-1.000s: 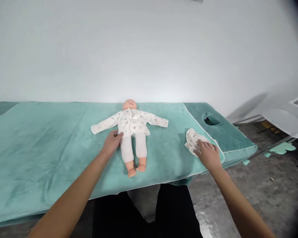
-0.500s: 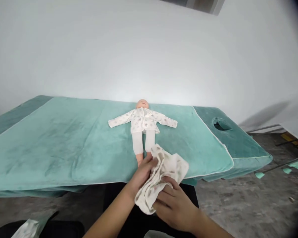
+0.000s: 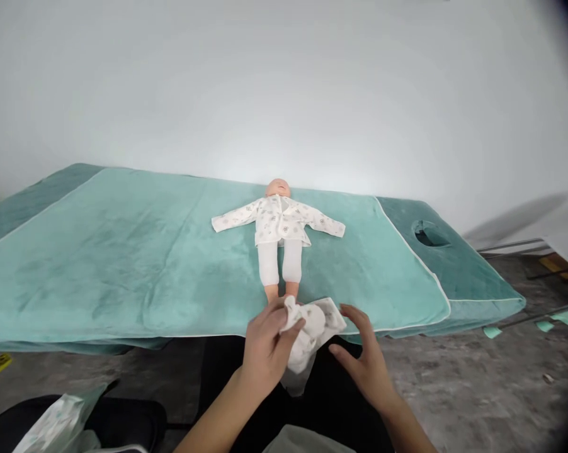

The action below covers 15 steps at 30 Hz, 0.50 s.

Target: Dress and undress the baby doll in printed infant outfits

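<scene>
A baby doll (image 3: 280, 220) lies on its back on the bed, arms spread, in a white printed jacket and white leggings. Close to the doll's feet, my left hand (image 3: 267, 343) is closed on a bunched white printed baby garment (image 3: 312, 324), whose exact kind the folds hide. The garment hangs over the bed's front edge, above my lap. To its right, my right hand (image 3: 363, 358) has thumb and fingers apart, beside the cloth's corner and holding nothing.
The bed (image 3: 123, 264) has a green cover and a face hole (image 3: 430, 234) at its right end. A black chair (image 3: 128, 421) at lower left carries a printed plastic packet (image 3: 52, 425). A white wall (image 3: 284, 88) stands right behind the bed.
My right hand has let go of the garment and opened to its right. The garment is now bunched smaller in my left hand. The camera view has shifted slightly.
</scene>
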{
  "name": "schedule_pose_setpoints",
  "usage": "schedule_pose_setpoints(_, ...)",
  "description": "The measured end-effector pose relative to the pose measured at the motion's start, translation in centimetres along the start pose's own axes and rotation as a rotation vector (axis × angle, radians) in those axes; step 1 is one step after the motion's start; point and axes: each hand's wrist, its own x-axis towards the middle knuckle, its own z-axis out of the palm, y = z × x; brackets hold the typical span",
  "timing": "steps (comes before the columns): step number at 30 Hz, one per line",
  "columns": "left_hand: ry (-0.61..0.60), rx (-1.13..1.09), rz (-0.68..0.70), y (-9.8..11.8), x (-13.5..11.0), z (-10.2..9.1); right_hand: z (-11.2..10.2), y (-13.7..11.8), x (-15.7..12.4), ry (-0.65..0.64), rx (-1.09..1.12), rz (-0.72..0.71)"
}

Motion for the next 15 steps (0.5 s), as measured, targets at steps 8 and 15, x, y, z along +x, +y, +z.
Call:
schedule_pose_setpoints(8,0.221,0.208,0.115,1.3,-0.8,-3.1,3.2,-0.3,1.0,-0.321,0.394,-0.016)
schedule_pose_setpoints(15,0.205,0.556,-0.100,0.4,-3.1,-5.7,2.3,-1.4,2.3,-0.336,0.971,0.525)
